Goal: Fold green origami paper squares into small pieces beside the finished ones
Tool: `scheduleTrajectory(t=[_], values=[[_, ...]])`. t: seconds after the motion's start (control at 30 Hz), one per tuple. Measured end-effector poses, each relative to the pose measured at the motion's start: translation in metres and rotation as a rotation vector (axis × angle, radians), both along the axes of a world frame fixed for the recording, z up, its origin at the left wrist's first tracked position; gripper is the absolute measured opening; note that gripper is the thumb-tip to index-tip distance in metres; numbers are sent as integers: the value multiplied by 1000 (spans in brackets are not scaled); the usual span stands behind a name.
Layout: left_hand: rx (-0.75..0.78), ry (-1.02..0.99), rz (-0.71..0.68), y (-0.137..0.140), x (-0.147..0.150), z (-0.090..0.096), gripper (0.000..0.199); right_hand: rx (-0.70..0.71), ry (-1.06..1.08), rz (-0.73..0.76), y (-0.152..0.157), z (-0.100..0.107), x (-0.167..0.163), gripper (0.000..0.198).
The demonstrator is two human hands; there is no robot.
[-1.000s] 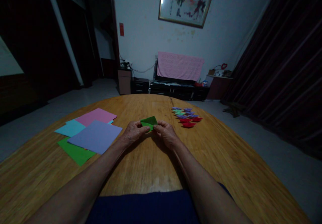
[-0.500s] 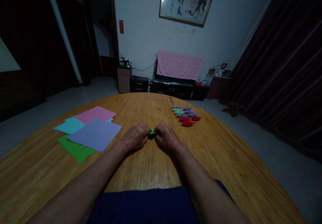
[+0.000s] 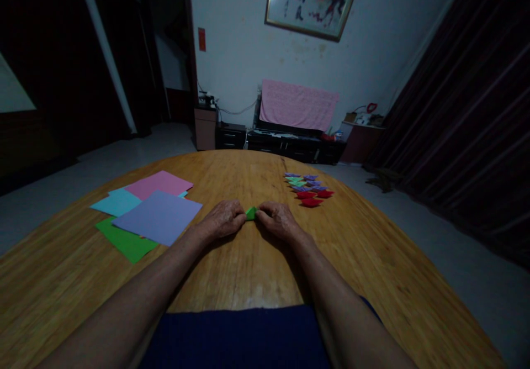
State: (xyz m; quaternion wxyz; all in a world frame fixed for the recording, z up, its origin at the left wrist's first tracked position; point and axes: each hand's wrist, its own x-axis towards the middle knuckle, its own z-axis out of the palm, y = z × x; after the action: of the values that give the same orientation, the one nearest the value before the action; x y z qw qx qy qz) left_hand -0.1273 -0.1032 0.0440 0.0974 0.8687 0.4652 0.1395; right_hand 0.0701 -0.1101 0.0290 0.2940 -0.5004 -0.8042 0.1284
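Observation:
Between my two hands is a small folded green paper (image 3: 250, 213), with a pointed top showing at its middle. My left hand (image 3: 226, 218) pinches its left end between thumb and fingers. At the other end, my right hand (image 3: 278, 219) grips it the same way. The fingers cover both ends of the paper. Both hands are low over the wooden table (image 3: 232, 280), near its middle.
To the left lie loose paper sheets: purple (image 3: 159, 217), pink (image 3: 159, 184), light blue (image 3: 118, 203) and green (image 3: 128, 241). Several folded paper boats (image 3: 311, 203) in red, purple and pale green stand in rows at the right. A cloth-covered television (image 3: 298, 105) is beyond the table.
The green paper shows more clearly now, with its peak standing up between my hands. My fingers have shifted slightly on its ends. The view has tilted a little.

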Motion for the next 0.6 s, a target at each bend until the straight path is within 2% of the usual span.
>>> scheduleTrajectory(t=[0.2,0.43,0.6], values=[[-124,-10,127,2,2,6,36,-9,12,-64,3,-2,-5,18],[-209,17,181,21,4,2,35,4,-1,-110,5,-4,-8,18],[-237,11,237,24,6,3,32,4,-11,-137,7,-5,-9,15]])
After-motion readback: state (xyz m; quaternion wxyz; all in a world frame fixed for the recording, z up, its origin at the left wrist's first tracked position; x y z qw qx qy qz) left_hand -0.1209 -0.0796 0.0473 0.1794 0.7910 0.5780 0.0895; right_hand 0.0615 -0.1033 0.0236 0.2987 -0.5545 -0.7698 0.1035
